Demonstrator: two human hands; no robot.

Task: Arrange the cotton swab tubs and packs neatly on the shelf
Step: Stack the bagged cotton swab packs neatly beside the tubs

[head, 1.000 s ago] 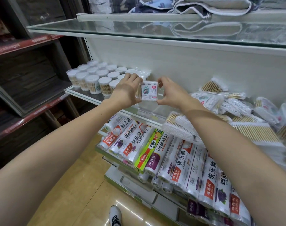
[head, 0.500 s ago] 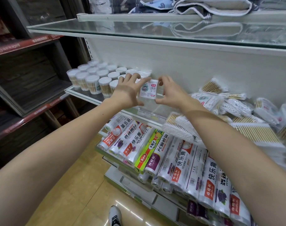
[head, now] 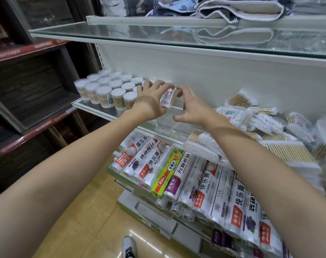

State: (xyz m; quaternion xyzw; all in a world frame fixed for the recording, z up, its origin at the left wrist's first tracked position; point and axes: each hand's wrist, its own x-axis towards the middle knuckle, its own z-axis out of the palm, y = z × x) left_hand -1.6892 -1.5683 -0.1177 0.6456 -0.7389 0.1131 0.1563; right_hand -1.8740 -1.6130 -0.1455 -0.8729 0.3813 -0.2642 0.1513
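Observation:
A small white-labelled cotton swab pack [head: 168,98] is tilted between my two hands above the glass shelf [head: 95,107]. My left hand [head: 149,101] grips its left side with fingers curled over the top. My right hand [head: 191,107] touches its right edge with the fingertips, thumb spread below. Round clear cotton swab tubs [head: 104,90] stand in neat rows on the shelf's left end, just left of my left hand. A loose heap of bagged swab packs [head: 266,131] lies on the right part of the shelf.
A glass shelf [head: 158,36] with folded towels hangs overhead. Below, a slanted rack holds rolls of plastic wrap [head: 177,175]. Dark wooden shelving [head: 28,90] stands at the left. My shoe [head: 128,247] shows on the tan floor.
Both hands have carried the swab pack forward and left toward the tub rows. The pack has turned from facing me to tilted edge-on.

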